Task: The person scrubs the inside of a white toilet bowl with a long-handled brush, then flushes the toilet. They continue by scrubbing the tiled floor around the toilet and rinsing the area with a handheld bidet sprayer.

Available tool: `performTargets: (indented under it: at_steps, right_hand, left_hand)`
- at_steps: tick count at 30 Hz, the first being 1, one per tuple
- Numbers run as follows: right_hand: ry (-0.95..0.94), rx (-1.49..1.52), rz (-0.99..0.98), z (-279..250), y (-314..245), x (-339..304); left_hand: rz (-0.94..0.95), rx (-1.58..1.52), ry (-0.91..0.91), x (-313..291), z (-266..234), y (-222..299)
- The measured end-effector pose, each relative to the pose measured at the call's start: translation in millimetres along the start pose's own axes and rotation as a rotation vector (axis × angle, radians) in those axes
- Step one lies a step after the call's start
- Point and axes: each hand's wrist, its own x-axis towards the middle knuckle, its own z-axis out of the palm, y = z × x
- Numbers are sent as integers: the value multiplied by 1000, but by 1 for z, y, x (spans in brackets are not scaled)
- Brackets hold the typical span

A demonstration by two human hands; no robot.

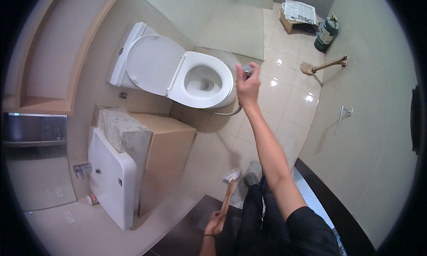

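My right hand (pixel 247 85) is stretched out over the floor just right of the toilet (pixel 211 78). Its fingers are closed around a small grey spray head (pixel 247 70), mostly hidden by them. A curved metal hose (pixel 229 114) runs from below that hand toward the toilet base. Low in the view, my left hand (pixel 215 222) grips the flat wooden handle of a brush (pixel 228 196), whose whitish head points away from me near the floor. The toilet's seat is down and its lid (pixel 155 65) is raised, leaving the bowl uncovered.
A white sink (pixel 113 180) and a wooden cabinet (pixel 167 158) stand at left. Another wooden-handled brush (pixel 322 66) leans on the right wall near a green gas cylinder (pixel 327 34) and a newspaper-topped stool (pixel 299 16). A grey mat (pixel 252 169) lies by my feet on shiny tiles.
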Motion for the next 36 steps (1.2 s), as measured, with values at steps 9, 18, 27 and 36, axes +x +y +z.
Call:
performTargets:
  at_steps: [9,18,27,36]
  right_hand:
    - [37,-121,90,-43,39,15]
    - [267,73,233,-63,55,28]
    - [303,31,278,-92,73,43]
    - [379,147,262,-85,62,45]
  left_hand:
    - [-10,-70,-53,-3,16,26]
    - [45,36,-21,11,10,33]
    - [40,80,9,5,4,43]
    - [23,177,45,13,1,33]
